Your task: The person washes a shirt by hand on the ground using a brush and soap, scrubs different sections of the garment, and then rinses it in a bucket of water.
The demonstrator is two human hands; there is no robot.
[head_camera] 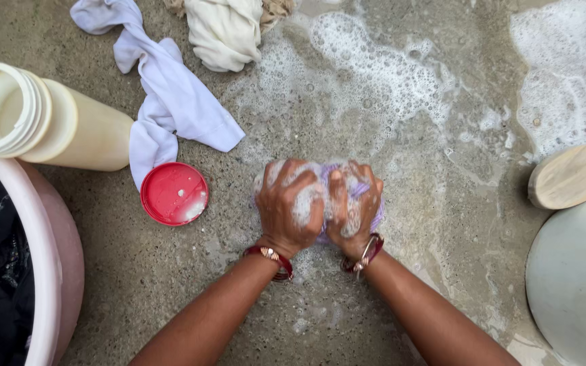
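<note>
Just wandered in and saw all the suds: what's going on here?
A person is washing by hand on a wet concrete floor. The left hand and right hand, covered in foam, grip a small purple cloth pressed to the ground. A white garment, a red lid, an open cream jar and a pink tub lie to the left.

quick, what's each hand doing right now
Left hand: closed on the soapy purple cloth.
Right hand: closed on the same cloth.
</note>
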